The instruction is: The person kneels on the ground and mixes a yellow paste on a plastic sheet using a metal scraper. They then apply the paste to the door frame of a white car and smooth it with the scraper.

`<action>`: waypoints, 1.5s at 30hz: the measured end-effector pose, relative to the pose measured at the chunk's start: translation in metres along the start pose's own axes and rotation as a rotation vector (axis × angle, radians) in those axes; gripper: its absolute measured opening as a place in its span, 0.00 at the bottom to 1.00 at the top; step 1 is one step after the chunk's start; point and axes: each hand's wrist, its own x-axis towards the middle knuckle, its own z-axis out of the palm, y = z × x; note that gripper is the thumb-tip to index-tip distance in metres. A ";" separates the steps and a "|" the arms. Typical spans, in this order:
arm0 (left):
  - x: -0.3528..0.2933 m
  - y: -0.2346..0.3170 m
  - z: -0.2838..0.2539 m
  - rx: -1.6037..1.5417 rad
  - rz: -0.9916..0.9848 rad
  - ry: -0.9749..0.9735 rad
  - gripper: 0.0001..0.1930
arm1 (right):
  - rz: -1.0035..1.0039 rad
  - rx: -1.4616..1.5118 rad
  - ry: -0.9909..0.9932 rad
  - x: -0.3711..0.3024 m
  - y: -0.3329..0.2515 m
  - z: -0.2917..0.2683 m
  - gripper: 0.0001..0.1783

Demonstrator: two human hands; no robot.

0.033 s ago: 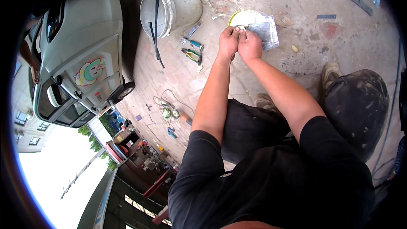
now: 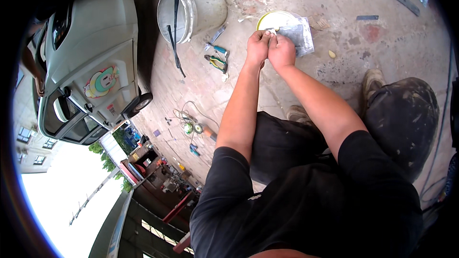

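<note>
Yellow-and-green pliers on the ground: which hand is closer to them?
Left: the left hand is to the right of the pliers; the right hand lies beyond it, farther right.

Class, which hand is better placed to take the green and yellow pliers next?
Left, probably: the left hand is nearer the green and yellow pliers, on its own side; the right hand would have to cross over.

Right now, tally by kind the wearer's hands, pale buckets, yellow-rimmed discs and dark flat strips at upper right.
Wearer's left hand and right hand: 2
Pale bucket: 1
Yellow-rimmed disc: 1
Dark flat strips: 2
Total: 6
</note>
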 end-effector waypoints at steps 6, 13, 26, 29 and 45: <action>0.000 0.002 0.004 0.013 0.006 0.009 0.10 | 0.014 -0.003 -0.001 0.002 0.003 0.000 0.17; 0.001 0.004 0.005 0.013 -0.010 0.009 0.09 | 0.018 0.014 0.014 0.004 0.004 0.000 0.17; -0.002 0.010 0.008 0.055 -0.022 0.024 0.09 | -0.042 -0.014 -0.008 0.006 0.010 0.000 0.17; -0.004 0.013 0.008 0.057 -0.024 0.026 0.09 | -0.050 -0.019 -0.007 0.007 0.011 0.001 0.17; -0.001 0.012 0.010 0.032 -0.009 0.014 0.10 | -0.032 -0.028 -0.009 0.010 0.009 0.001 0.17</action>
